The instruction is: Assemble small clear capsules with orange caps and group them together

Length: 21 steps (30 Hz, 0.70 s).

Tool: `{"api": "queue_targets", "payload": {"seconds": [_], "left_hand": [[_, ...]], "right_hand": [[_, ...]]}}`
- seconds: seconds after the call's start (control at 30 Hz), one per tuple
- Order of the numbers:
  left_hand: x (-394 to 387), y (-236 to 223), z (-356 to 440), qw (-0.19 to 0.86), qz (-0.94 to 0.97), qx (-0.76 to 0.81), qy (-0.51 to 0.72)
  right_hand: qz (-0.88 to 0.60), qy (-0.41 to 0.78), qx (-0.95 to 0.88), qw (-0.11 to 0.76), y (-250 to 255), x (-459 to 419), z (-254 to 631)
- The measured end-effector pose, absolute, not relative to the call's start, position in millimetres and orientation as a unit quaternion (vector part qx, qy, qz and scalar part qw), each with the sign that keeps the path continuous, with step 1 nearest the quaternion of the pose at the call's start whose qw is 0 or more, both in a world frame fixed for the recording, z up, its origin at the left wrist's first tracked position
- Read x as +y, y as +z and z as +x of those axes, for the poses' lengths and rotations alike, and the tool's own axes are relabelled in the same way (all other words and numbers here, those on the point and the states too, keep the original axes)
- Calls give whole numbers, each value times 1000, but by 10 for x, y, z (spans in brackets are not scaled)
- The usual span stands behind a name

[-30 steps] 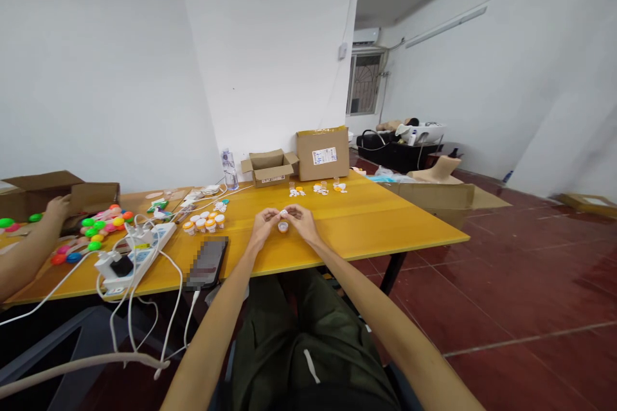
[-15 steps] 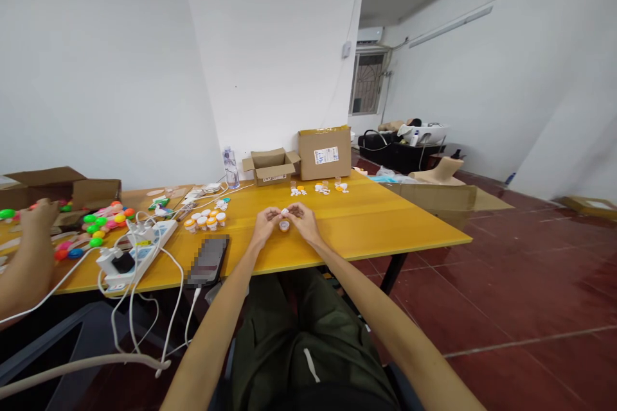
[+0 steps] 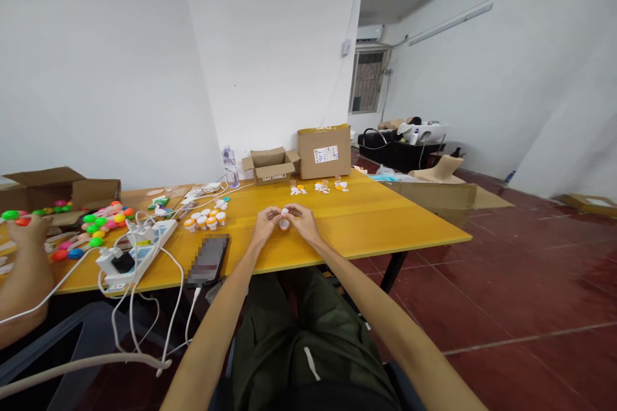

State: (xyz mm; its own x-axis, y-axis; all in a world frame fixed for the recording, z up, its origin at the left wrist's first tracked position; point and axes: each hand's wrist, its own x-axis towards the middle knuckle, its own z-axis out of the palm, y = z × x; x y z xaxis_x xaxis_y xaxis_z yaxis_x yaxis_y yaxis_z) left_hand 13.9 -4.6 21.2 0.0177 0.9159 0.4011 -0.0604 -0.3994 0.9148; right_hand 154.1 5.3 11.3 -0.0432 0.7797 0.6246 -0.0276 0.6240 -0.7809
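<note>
My left hand (image 3: 264, 223) and my right hand (image 3: 302, 221) meet over the yellow table (image 3: 376, 218), fingers curled. Together they pinch a small white piece (image 3: 285, 211) between the fingertips. A small orange-and-white cup (image 3: 284, 225) sits on the table just below, between the two hands. Several similar small cups (image 3: 205, 221) stand in a cluster to the left of my left hand.
A phone (image 3: 207, 261) lies near the front edge, beside a white power strip (image 3: 135, 252) with cables. Coloured balls (image 3: 99, 229) lie at the left, where another person's hand (image 3: 31, 229) reaches. Two cardboard boxes (image 3: 324, 151) stand at the back, with more small pieces (image 3: 318, 187) before them.
My hands have stayed together over the small cup. The other person's hand at the left has pulled back from the cardboard box toward the table's near edge.
</note>
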Motion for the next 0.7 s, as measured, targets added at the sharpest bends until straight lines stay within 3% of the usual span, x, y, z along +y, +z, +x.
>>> {"api": "queue_targets", "payload": {"seconds": [0.7], "left_hand": [[-48,191,140,412,580,364,601]], "right_hand": [[-279,293,-666,627,115,54,1562]]}}
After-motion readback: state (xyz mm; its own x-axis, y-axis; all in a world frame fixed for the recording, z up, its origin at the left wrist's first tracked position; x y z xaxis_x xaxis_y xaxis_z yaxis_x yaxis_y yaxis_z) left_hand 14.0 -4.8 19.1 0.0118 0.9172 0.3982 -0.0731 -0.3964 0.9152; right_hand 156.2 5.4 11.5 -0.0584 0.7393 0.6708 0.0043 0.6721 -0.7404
